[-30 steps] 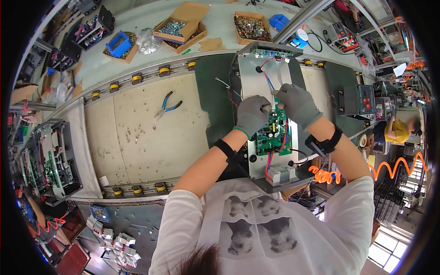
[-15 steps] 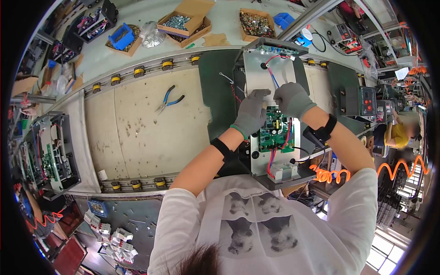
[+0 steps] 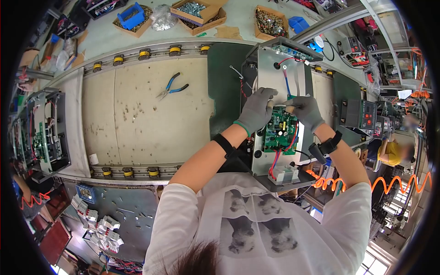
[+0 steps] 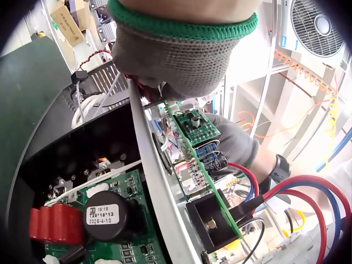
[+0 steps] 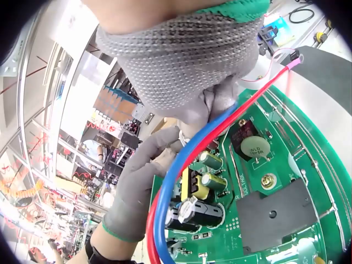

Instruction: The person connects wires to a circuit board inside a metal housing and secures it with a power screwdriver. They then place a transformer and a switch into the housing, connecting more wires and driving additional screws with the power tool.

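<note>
A green circuit board (image 3: 280, 133) with tall components is on a metal panel (image 3: 270, 68) inside an open dark chassis. At the board's upper end, my gloved left hand (image 3: 256, 111) and gloved right hand (image 3: 307, 113) face each other with bent fingers. A thin white lead (image 5: 181, 137) appears between their fingertips in the right wrist view; both hands seem to pinch it, though the fingers partly hide it. Red and blue wires (image 5: 187, 159) pass in front of the board there. In the left wrist view, my left hand (image 4: 170, 60) covers the board's end.
Blue-handled pliers (image 3: 172, 85) lie on the pale surface left of the chassis. Boxes of small parts (image 3: 270, 23) stand along the back bench. Another open chassis (image 3: 43, 133) is at far left, and a unit with a display (image 3: 360, 107) at right.
The head view has shifted, so the chassis appears farther right. My hands parted above the board, then came back near its upper end; the blue-and-red wires now stand free above them.
</note>
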`<action>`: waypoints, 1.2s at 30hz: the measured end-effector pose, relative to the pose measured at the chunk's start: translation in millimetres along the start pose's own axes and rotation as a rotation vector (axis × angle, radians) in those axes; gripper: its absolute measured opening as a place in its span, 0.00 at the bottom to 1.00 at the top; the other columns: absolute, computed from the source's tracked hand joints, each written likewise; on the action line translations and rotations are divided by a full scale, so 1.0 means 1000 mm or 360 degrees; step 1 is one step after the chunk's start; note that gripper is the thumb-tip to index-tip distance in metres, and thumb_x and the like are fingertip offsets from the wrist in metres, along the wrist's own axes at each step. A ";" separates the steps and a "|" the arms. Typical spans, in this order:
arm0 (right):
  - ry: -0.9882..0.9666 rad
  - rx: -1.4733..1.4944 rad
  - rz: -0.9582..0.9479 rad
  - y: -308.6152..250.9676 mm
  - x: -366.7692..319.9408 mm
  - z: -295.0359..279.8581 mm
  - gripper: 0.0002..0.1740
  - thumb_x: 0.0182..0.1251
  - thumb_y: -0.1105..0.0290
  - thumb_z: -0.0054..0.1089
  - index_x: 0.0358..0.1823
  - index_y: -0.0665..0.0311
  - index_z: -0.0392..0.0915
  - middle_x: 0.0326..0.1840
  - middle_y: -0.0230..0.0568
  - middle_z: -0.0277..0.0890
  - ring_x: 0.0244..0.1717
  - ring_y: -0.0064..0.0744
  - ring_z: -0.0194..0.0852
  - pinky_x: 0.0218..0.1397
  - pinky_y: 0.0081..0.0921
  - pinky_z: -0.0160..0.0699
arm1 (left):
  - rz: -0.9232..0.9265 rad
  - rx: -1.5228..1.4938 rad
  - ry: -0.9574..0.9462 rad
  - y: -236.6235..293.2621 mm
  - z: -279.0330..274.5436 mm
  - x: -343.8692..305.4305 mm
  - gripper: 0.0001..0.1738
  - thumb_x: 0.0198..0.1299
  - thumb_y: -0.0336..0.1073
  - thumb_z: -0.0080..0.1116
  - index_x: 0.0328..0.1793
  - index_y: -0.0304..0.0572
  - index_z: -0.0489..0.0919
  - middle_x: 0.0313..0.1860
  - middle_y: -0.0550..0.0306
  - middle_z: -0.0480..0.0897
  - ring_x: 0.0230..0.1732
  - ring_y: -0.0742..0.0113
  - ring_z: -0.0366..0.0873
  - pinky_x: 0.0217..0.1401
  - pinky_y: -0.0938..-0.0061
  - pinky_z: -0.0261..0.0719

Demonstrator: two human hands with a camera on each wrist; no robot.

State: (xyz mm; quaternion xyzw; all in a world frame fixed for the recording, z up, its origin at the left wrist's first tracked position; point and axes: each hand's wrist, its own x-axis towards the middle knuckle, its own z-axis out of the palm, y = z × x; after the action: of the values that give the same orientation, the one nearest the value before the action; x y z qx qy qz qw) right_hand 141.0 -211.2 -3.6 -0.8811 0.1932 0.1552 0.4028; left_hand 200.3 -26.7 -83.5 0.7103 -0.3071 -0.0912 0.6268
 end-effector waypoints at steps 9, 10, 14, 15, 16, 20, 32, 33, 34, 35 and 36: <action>0.0001 -0.0415 -0.0304 -0.012 -0.002 -0.005 0.09 0.54 0.78 0.67 0.38 0.67 0.85 0.26 0.41 0.82 0.24 0.22 0.76 0.32 0.21 0.77 | 0.0020 -0.0002 0.0046 -0.001 0.003 0.000 0.17 0.54 0.24 0.51 0.52 0.41 0.74 0.42 0.46 0.77 0.44 0.51 0.79 0.47 0.61 0.78; -0.0029 -0.0313 -0.0214 -0.011 0.000 -0.005 0.09 0.54 0.78 0.67 0.38 0.68 0.85 0.26 0.42 0.82 0.24 0.22 0.76 0.32 0.21 0.77 | 0.0019 0.0008 0.0045 -0.002 0.003 0.000 0.17 0.54 0.24 0.51 0.52 0.41 0.74 0.41 0.46 0.77 0.43 0.51 0.79 0.47 0.61 0.78; -0.0031 -0.0062 0.0060 -0.016 0.002 -0.003 0.08 0.53 0.79 0.66 0.37 0.69 0.85 0.28 0.43 0.83 0.27 0.20 0.76 0.34 0.20 0.77 | 0.0027 0.0022 0.0076 -0.001 0.003 0.000 0.17 0.54 0.24 0.52 0.51 0.42 0.74 0.41 0.46 0.77 0.43 0.50 0.79 0.46 0.60 0.78; -0.0036 -0.0063 0.0058 -0.016 0.001 0.000 0.08 0.53 0.79 0.66 0.37 0.69 0.85 0.28 0.43 0.83 0.27 0.20 0.76 0.34 0.20 0.77 | 0.0022 0.0050 0.0073 0.000 0.003 0.000 0.17 0.54 0.24 0.52 0.51 0.42 0.74 0.41 0.46 0.77 0.43 0.49 0.79 0.46 0.59 0.77; 0.0051 -0.0075 0.0003 -0.013 -0.002 0.004 0.08 0.54 0.78 0.66 0.37 0.68 0.85 0.28 0.43 0.82 0.27 0.21 0.76 0.35 0.21 0.77 | 0.0016 0.0077 0.0067 0.000 0.003 -0.001 0.16 0.54 0.24 0.53 0.51 0.42 0.74 0.41 0.46 0.77 0.43 0.49 0.78 0.46 0.59 0.77; 0.0240 -0.0443 -0.0615 0.014 0.000 0.006 0.09 0.54 0.74 0.67 0.37 0.67 0.85 0.29 0.44 0.81 0.26 0.28 0.76 0.35 0.23 0.76 | 0.0036 0.0034 0.0069 -0.002 0.003 -0.001 0.16 0.54 0.25 0.53 0.50 0.42 0.74 0.41 0.46 0.77 0.42 0.48 0.78 0.46 0.59 0.77; 0.0091 -0.0095 0.0036 -0.005 0.000 0.001 0.12 0.56 0.74 0.65 0.42 0.68 0.84 0.27 0.39 0.81 0.26 0.18 0.72 0.33 0.19 0.73 | 0.0024 0.0081 0.0012 -0.001 0.002 0.000 0.14 0.54 0.26 0.52 0.49 0.42 0.75 0.39 0.47 0.77 0.41 0.49 0.78 0.45 0.60 0.77; 0.0102 0.0107 0.0137 -0.006 -0.003 0.002 0.11 0.57 0.75 0.65 0.42 0.69 0.84 0.28 0.36 0.81 0.26 0.18 0.72 0.33 0.18 0.72 | 0.0044 0.0091 0.0025 -0.001 0.002 0.000 0.14 0.54 0.26 0.52 0.49 0.42 0.75 0.39 0.47 0.77 0.41 0.50 0.78 0.45 0.61 0.77; 0.0103 0.0111 0.0137 -0.005 -0.005 0.003 0.11 0.57 0.75 0.65 0.42 0.69 0.84 0.28 0.36 0.81 0.26 0.18 0.72 0.33 0.18 0.72 | 0.0067 0.0102 0.0041 -0.002 0.002 0.000 0.14 0.54 0.26 0.52 0.48 0.41 0.75 0.39 0.47 0.77 0.41 0.50 0.78 0.45 0.61 0.77; 0.0108 0.0109 0.0143 -0.004 -0.007 0.003 0.11 0.58 0.75 0.64 0.43 0.70 0.84 0.29 0.35 0.81 0.27 0.18 0.72 0.33 0.17 0.72 | 0.0069 0.0109 0.0039 -0.001 0.001 0.000 0.14 0.54 0.26 0.52 0.48 0.41 0.75 0.39 0.47 0.77 0.41 0.50 0.78 0.45 0.61 0.77; 0.0112 0.0107 0.0142 -0.004 -0.008 0.004 0.11 0.58 0.75 0.64 0.43 0.70 0.84 0.30 0.33 0.80 0.28 0.18 0.72 0.33 0.17 0.72 | 0.0051 0.0107 0.0032 0.000 0.001 0.000 0.14 0.54 0.26 0.52 0.48 0.41 0.75 0.39 0.47 0.77 0.41 0.50 0.77 0.45 0.61 0.76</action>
State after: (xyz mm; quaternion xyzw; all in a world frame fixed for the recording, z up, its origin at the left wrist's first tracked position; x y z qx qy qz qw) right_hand 135.1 -204.1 -0.4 -0.8625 0.2514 0.1355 0.4178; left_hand 199.8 -27.7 -83.6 0.7268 -0.3150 -0.0638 0.6070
